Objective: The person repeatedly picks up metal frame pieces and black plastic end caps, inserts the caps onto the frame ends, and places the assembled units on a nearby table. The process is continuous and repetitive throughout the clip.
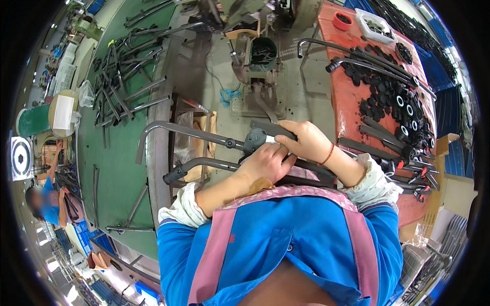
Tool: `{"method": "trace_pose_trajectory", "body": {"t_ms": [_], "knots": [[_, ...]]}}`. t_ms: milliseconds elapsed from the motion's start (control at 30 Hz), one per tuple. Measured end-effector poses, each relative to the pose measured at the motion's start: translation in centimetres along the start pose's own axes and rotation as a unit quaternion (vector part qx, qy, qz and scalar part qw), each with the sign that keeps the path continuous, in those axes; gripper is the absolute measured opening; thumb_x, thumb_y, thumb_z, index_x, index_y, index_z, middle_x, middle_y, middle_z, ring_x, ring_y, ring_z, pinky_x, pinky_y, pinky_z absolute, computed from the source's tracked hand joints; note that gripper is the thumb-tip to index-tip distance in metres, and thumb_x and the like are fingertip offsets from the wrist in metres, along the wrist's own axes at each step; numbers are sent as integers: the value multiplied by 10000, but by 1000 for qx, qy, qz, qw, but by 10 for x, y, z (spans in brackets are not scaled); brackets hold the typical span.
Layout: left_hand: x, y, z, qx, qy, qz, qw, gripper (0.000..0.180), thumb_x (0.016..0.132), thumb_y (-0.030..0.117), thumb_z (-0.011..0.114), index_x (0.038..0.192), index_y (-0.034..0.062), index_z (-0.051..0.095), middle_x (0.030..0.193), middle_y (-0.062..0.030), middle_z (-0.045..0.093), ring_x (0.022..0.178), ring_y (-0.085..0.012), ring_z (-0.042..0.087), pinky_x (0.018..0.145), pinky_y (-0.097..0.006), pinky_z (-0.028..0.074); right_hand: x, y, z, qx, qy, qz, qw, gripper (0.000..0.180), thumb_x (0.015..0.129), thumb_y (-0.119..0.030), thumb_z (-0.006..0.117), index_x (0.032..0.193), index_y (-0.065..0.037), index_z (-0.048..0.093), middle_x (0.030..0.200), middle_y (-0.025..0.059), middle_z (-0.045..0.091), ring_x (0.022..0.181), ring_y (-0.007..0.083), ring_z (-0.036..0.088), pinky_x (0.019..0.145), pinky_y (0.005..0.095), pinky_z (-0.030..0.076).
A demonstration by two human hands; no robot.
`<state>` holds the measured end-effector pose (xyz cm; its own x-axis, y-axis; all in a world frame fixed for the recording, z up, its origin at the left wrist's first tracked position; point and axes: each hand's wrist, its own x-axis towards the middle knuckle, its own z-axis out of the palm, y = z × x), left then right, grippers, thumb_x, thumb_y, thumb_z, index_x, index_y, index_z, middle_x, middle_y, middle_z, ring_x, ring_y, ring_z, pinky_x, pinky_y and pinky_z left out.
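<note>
A dark bent tube frame (191, 131) lies across in front of my body, its curved ends reaching out to the left. At its middle sits a round grey plastic joint (254, 137). My left hand (269, 161) is closed, its fingers curled at the lower side of this joint. My right hand (308, 141) grips a flat dark bar (270, 127) running right from the joint, with the thumb along it. The fingertips of the two hands nearly meet. What lies under the left palm is hidden.
A green table (122, 163) at the left bears loose black tubes (120, 76). On the right, a red-covered table (343, 109) holds black caps (377, 94), tubes and a white tub (376, 26). Ahead stands a machine with a green bin (264, 51). Another person (51, 201) works far left.
</note>
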<state>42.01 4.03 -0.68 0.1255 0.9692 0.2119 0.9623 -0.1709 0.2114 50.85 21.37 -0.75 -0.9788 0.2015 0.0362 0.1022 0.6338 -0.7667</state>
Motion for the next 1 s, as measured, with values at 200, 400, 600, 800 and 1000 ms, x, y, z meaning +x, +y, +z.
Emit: {"method": "trace_pose_trajectory", "body": {"t_ms": [200, 400, 600, 800, 1000], "knots": [[-20, -32, -10, 100, 66, 57, 991, 301, 831, 195, 569, 1082, 56, 661, 956, -72, 629, 972, -215, 591, 838, -352, 440, 20, -2, 29, 63, -2, -4, 998, 360, 887, -252, 677, 1146, -2, 658, 875, 261, 673, 804, 418, 664, 710, 421, 541], [-40, -55, -37, 98, -9, 114, 989, 343, 862, 182, 543, 1179, 102, 646, 1076, -87, 616, 1069, -216, 558, 1045, -416, 380, 23, -14, 45, 109, 8, 23, 994, 201, 919, -196, 635, 1042, -40, 669, 781, 227, 646, 718, 413, 636, 631, 429, 512], [-67, -80, -66, -5, -40, 82, 996, 499, 788, 147, 663, 1280, 109, 590, 1316, -100, 506, 1226, -270, 479, 1126, -528, 298, 18, -2, 59, 95, 8, -2, 995, 188, 913, -205, 651, 993, -35, 658, 723, 232, 616, 665, 412, 616, 599, 445, 487], [-51, -97, -92, -42, -155, -212, 964, 1026, 555, 366, 871, 1341, -116, 421, 1251, -231, 546, 1114, -364, 570, 933, -432, 410, 19, 0, 54, 101, -12, 63, 993, 204, 918, -236, 644, 972, -42, 674, 700, 222, 619, 658, 411, 622, 599, 436, 497], [-44, -111, -73, -51, -122, -128, 983, 773, 673, 371, 781, 1212, -112, 511, 920, -189, 639, 854, -349, 638, 760, -418, 489, 24, -4, 40, 68, 28, 45, 996, 186, 909, -232, 650, 964, -58, 688, 693, 189, 631, 632, 379, 625, 591, 425, 498]]}}
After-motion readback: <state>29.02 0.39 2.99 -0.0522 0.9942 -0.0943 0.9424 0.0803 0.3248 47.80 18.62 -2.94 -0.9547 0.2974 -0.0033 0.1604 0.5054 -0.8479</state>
